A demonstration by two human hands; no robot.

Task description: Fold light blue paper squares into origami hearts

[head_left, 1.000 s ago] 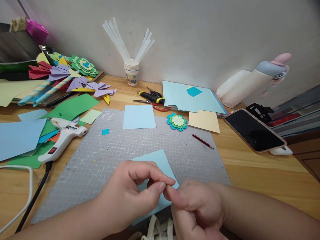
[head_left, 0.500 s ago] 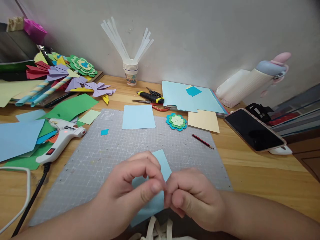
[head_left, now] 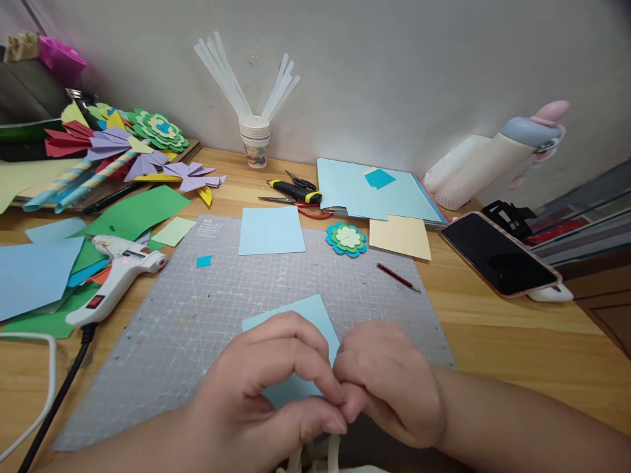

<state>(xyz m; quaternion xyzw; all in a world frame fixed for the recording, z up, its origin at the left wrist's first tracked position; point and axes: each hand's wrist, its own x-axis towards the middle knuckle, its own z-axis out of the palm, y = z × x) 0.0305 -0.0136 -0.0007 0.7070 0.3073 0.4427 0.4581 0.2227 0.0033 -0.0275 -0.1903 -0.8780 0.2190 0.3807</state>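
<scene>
Over the front of the grey cutting mat [head_left: 162, 328], my left hand [head_left: 276, 381] and my right hand [head_left: 389, 381] meet. The thumb and forefinger of my left hand are pinched at a fingertip of the right one. Curled inward, the right hand's fingers are closed. Whatever may be between the fingertips is hidden. Beneath both hands lies a light blue paper sheet [head_left: 310, 318], partly covered by the left hand. Beyond it on the mat are a pale blue paper square [head_left: 272, 230], a layered paper flower [head_left: 346, 239] and a pencil [head_left: 398, 277].
A glue gun [head_left: 116, 276] with a lit red light rests on coloured paper at left. Paper flowers [head_left: 158, 128], a stack of cups [head_left: 255, 141] with white strips, a cutter knife [head_left: 294, 190], a phone [head_left: 500, 253] and a tilted bottle [head_left: 493, 164] surround the mat.
The left thumb and forefinger have come together at the right hand's fingertip. My right hand has turned, its knuckles now facing up more. More of the blue sheet's far edge shows.
</scene>
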